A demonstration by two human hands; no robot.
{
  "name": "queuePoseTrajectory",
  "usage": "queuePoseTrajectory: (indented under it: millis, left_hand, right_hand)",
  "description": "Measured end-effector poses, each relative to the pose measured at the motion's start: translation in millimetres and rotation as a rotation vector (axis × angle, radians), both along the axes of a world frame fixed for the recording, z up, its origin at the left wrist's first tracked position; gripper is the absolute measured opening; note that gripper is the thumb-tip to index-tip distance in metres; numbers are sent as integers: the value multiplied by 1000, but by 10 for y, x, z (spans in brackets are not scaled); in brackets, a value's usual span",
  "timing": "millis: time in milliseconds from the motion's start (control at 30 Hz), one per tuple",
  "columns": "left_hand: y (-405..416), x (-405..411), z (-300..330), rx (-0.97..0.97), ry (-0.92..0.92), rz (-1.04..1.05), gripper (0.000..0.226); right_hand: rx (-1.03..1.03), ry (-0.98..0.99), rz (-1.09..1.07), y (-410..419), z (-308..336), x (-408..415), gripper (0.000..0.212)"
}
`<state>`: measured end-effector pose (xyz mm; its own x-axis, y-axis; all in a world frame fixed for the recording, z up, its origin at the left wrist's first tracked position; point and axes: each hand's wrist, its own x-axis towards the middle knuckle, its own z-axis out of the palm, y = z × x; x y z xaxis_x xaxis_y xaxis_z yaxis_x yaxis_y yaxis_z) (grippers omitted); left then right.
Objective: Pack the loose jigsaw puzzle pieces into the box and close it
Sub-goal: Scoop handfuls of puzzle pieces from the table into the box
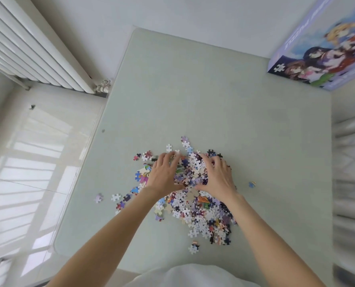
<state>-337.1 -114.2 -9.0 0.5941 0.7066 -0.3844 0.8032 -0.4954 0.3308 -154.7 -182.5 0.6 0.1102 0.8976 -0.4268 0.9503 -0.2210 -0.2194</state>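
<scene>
A heap of loose jigsaw puzzle pieces (195,206) lies on the pale green table (193,96), nearer its front edge. My left hand (164,172) and my right hand (218,175) both lie palm down on the far part of the heap, fingers spread and slightly curved over the pieces, thumbs pointing toward each other. A mound of pieces sits between them. The puzzle box (325,52), printed with cartoon characters, stands at the table's far right corner, well away from both hands. Whether it is open does not show.
Stray pieces lie apart from the heap: one (98,197) to the left, one (251,184) to the right, one (193,247) near the front. A white radiator (33,48) lines the wall at left above a glossy floor. Bedding (352,172) borders the table's right side.
</scene>
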Motion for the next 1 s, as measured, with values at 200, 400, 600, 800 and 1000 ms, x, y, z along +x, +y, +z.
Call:
queuePoseTrajectory:
  millis: [200,400,600,800,1000]
  left_hand:
    - [-59,98,28,-29,106,-6,124]
    - [-108,138,37,-112,-12,44,116]
    - [-87,147,69,-224,-162,146,90]
    - [-29,145,109,-245,-201,154,80]
    - [5,84,58,-259,-257,190,71]
  right_hand:
    - [-103,151,-141,75,27,-84,100]
    - [-56,281,-186,75,63,-105,71]
    - [-174,398,-231,172,142,-101,69]
    - [-68,318,-291,277,178,-202,66]
    - [-94,395,-349,276,186,-126,67]
